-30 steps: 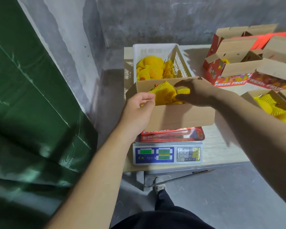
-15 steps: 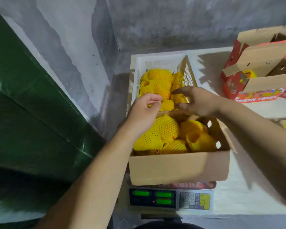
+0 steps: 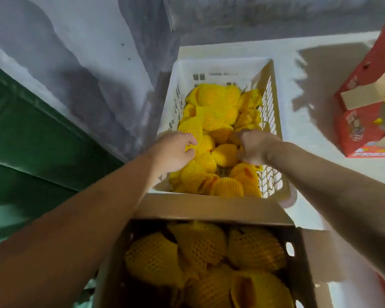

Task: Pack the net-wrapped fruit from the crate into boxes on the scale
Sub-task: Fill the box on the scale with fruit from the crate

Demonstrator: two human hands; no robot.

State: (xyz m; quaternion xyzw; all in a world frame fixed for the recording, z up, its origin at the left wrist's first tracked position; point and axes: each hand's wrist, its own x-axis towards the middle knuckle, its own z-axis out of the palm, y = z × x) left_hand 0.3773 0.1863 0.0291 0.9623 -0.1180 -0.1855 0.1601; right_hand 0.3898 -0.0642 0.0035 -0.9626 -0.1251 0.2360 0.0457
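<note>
yellow foam-net-wrapped fruit is heaped in the white slatted plastic crate on the counter. left hand is curled around one piece; right hand is curled into the pile, its hold unclear. nets judged soft, springy; fruit best cupped whole, not pinched. the brown cardboard box nearby is partly filled.

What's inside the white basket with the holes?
The white crate holds lots of yellow net-wrapped fruit. The left hand and right hand reach in and cover some. The fruit hides most of the crate's bottom.

dim, soft, wide-angle edge distortion
</note>
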